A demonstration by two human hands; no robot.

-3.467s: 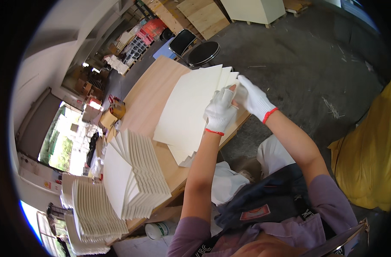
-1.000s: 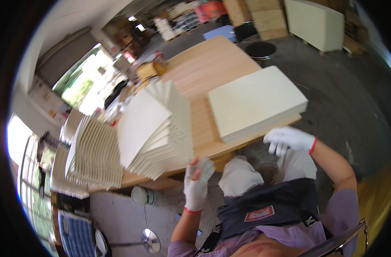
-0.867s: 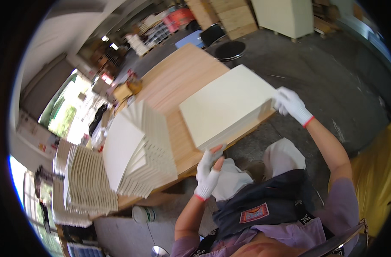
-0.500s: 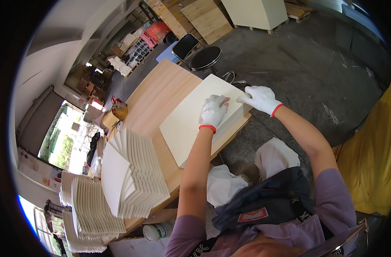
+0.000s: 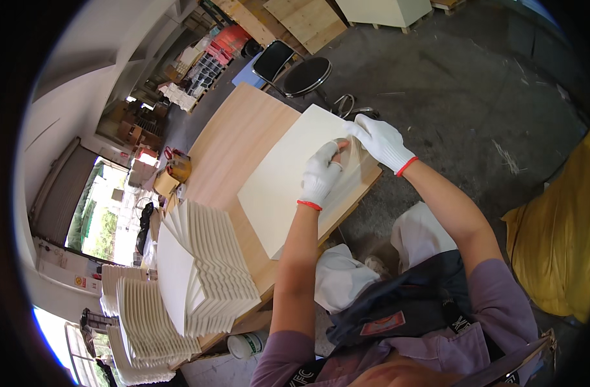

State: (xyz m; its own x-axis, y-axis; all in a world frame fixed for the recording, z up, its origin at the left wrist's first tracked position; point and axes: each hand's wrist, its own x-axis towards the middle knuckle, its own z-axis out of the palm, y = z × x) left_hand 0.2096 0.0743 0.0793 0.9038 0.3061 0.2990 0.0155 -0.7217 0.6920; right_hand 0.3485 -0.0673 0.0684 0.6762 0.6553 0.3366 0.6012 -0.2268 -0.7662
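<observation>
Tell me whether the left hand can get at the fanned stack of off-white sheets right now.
Probably yes: the fanned stack lies to the left of the left hand, with only the flat stack and a bare strip of table showing between them.

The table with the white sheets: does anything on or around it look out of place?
The fanned pile on the table, at left, looks askew: its sheets step out of line, unlike the flatter stack at the left hand, though that may be deliberate. Pale scraps lie on the floor at right.
</observation>
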